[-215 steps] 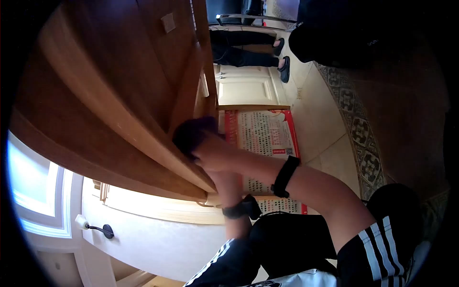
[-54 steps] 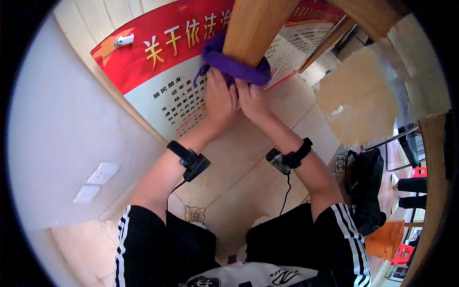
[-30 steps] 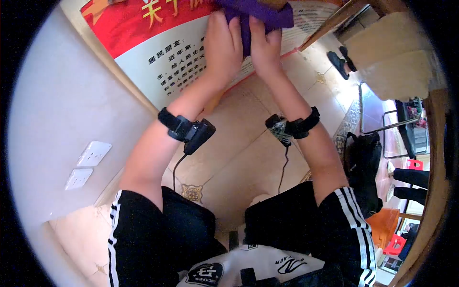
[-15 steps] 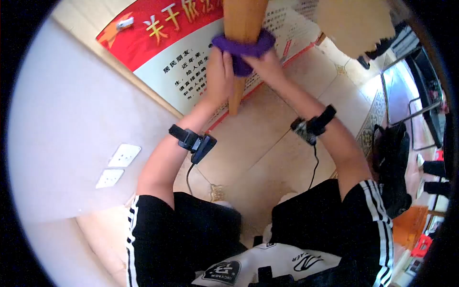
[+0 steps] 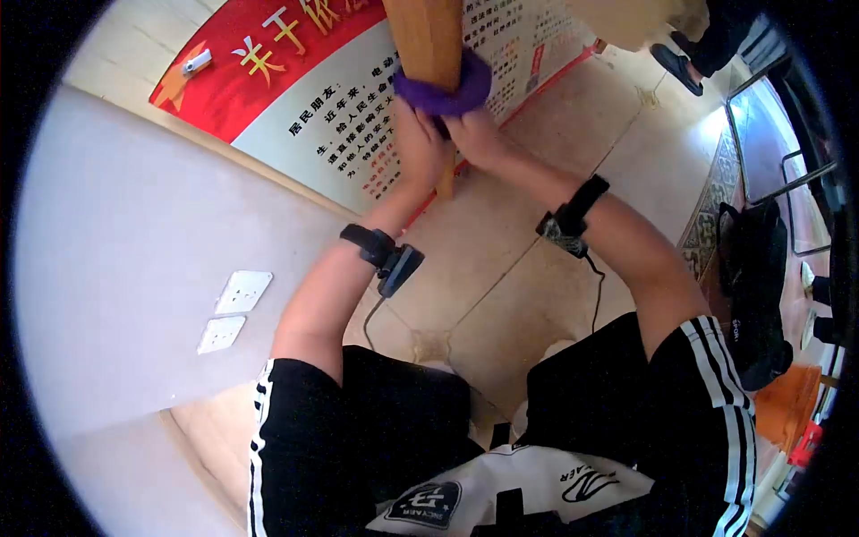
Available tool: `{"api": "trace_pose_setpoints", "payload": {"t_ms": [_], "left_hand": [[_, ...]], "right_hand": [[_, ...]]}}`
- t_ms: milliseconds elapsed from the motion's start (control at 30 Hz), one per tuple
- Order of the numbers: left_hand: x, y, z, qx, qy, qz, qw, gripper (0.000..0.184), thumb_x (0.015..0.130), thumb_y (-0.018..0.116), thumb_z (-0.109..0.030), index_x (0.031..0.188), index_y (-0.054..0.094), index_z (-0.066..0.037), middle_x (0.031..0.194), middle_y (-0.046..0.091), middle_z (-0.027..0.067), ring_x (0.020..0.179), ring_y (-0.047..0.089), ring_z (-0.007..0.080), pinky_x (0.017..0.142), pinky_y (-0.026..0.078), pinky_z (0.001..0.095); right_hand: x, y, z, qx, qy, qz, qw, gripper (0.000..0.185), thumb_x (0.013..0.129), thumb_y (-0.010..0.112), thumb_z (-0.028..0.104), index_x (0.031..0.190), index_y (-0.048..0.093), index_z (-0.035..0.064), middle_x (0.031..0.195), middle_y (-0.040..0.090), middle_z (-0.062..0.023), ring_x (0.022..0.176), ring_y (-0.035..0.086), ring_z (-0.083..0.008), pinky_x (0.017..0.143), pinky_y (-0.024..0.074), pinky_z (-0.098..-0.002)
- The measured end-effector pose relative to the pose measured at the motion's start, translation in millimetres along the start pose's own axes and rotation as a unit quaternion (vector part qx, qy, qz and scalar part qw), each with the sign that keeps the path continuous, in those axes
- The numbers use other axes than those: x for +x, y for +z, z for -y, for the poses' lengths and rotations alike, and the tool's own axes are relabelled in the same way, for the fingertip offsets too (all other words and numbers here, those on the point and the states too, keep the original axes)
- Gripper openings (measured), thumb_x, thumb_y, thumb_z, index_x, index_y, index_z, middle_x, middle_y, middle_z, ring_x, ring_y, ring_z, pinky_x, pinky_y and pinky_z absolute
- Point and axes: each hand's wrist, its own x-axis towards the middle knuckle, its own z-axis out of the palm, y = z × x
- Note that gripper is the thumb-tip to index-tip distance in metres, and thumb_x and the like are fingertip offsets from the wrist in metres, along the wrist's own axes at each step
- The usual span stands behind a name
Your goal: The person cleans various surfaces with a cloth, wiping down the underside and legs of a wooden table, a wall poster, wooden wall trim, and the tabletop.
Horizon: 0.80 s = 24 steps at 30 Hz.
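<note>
Purple cloth (image 5: 431, 97), head view: wrapped around wooden leg (image 5: 425, 40), in front of poster (image 5: 313, 63). Left hand (image 5: 422, 148) and right hand (image 5: 476, 139) at its near side, fingers look clamped on it, tips partly hidden. Step, my read: working cloth against wood. Next move calls for even two-handed tension.

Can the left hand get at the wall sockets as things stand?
Probably, but only after letting go: the left hand appears to hold the purple cloth around the wooden post. Nothing visible stands between that arm and the wall sockets.
</note>
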Motion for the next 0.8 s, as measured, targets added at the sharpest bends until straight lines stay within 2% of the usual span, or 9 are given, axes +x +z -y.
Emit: {"api": "trace_pose_setpoints", "payload": {"t_ms": [100, 200, 267, 367, 467, 500, 533, 600, 800], "left_hand": [[-26.9, -5.0, 1.2, -0.047, -0.191, 0.087, 0.977, 0.031, 0.095, 0.031, -0.011, 0.122, 0.036, 0.002, 0.102, 0.054, 0.0257, 0.095, 0.053, 0.0435, 0.082, 0.043, 0.0418], [-11.4, -14.8, 9.8, -0.088, -0.114, 0.123, 0.982, 0.031, 0.095, 0.032, -0.011, 0.122, 0.036, 0.002, 0.102, 0.054, 0.0259, 0.094, 0.054, 0.0431, 0.081, 0.043, 0.0418], [22.1, -24.9, -10.8, -0.054, -0.067, 0.126, 0.988, 0.035, 0.097, 0.026, -0.013, 0.128, 0.031, 0.003, 0.121, 0.044, 0.0214, 0.112, 0.044, 0.0331, 0.098, 0.032, 0.0382], [55.2, -18.6, -25.9, -0.107, -0.026, 0.084, 0.990, 0.034, 0.096, 0.028, -0.012, 0.126, 0.032, 0.003, 0.118, 0.044, 0.0213, 0.110, 0.044, 0.0330, 0.097, 0.032, 0.0373], [50.8, -5.5, -23.4, -0.103, 0.004, -0.018, 0.994, 0.037, 0.096, 0.032, -0.017, 0.126, 0.038, 0.004, 0.124, 0.043, 0.0260, 0.113, 0.045, 0.0398, 0.096, 0.035, 0.0406], [38.3, -1.3, -15.0, -0.059, 0.016, -0.032, 0.998, 0.033, 0.094, 0.036, -0.015, 0.122, 0.038, 0.003, 0.111, 0.048, 0.0254, 0.101, 0.049, 0.0408, 0.087, 0.038, 0.0425], [25.5, 3.0, -8.6, -0.015, 0.026, -0.048, 0.998, 0.030, 0.092, 0.040, -0.014, 0.117, 0.038, 0.003, 0.099, 0.053, 0.0249, 0.089, 0.053, 0.0418, 0.079, 0.041, 0.0445], [1.7, 4.0, 0.8, -0.031, -0.010, -0.032, 0.999, 0.031, 0.092, 0.040, -0.014, 0.118, 0.038, 0.002, 0.100, 0.054, 0.0248, 0.092, 0.052, 0.0424, 0.081, 0.041, 0.0449], [-23.0, -4.4, 9.8, -0.079, -0.117, 0.033, 0.989, 0.029, 0.091, 0.042, -0.012, 0.117, 0.040, 0.000, 0.103, 0.054, 0.0258, 0.098, 0.052, 0.0437, 0.083, 0.042, 0.0461]], "right_hand": [[-16.1, -2.6, -12.0, -0.096, -0.033, 0.051, 0.994, 0.030, 0.091, 0.049, 0.025, 0.119, 0.056, 0.0162, 0.134, 0.038, -0.0206, 0.123, 0.036, -0.0369, 0.104, 0.0268, -0.0445], [-7.3, -9.0, -11.4, -0.085, -0.096, 0.052, 0.990, 0.032, 0.091, 0.048, 0.024, 0.123, 0.052, 0.0228, 0.132, 0.039, -0.0205, 0.122, 0.036, -0.0382, 0.104, 0.0273, -0.0455], [19.1, -27.6, 12.8, 0.003, -0.073, 0.092, 0.993, 0.036, 0.090, 0.050, 0.023, 0.126, 0.049, 0.0175, 0.130, 0.040, -0.0213, 0.121, 0.036, -0.0413, 0.102, 0.0282, -0.0465], [47.1, -31.4, 12.9, 0.071, 0.025, 0.054, 0.996, 0.031, 0.090, 0.051, 0.012, 0.121, 0.053, 0.0102, 0.119, 0.051, -0.0162, 0.111, 0.049, -0.0300, 0.095, 0.0363, -0.0377], [38.1, -23.3, 19.5, 0.049, -0.026, 0.037, 0.998, 0.030, 0.091, 0.050, 0.014, 0.120, 0.052, 0.0075, 0.116, 0.056, -0.0170, 0.108, 0.053, -0.0303, 0.093, 0.0387, -0.0363], [25.6, -19.6, 21.8, 0.034, 0.015, 0.066, 0.997, 0.037, 0.090, 0.049, 0.020, 0.126, 0.048, 0.0098, 0.128, 0.042, -0.0223, 0.119, 0.036, -0.0439, 0.101, 0.0294, -0.0477], [10.1, -18.2, 25.9, 0.032, 0.015, 0.080, 0.996, 0.037, 0.090, 0.049, 0.020, 0.126, 0.048, 0.0098, 0.128, 0.042, -0.0223, 0.119, 0.036, -0.0439, 0.101, 0.0294, -0.0477], [-15.1, -17.0, 29.1, -0.069, 0.184, 0.143, 0.970, 0.040, 0.090, 0.047, 0.018, 0.127, 0.043, 0.0046, 0.127, 0.042, -0.0253, 0.118, 0.037, -0.0453, 0.099, 0.0300, -0.0494], [-40.6, -12.6, -24.5, -0.061, 0.051, 0.205, 0.975, 0.042, 0.090, 0.045, 0.016, 0.131, 0.039, 0.0048, 0.135, 0.032, -0.0282, 0.124, 0.032, -0.0440, 0.104, 0.0250, -0.0483]]}}
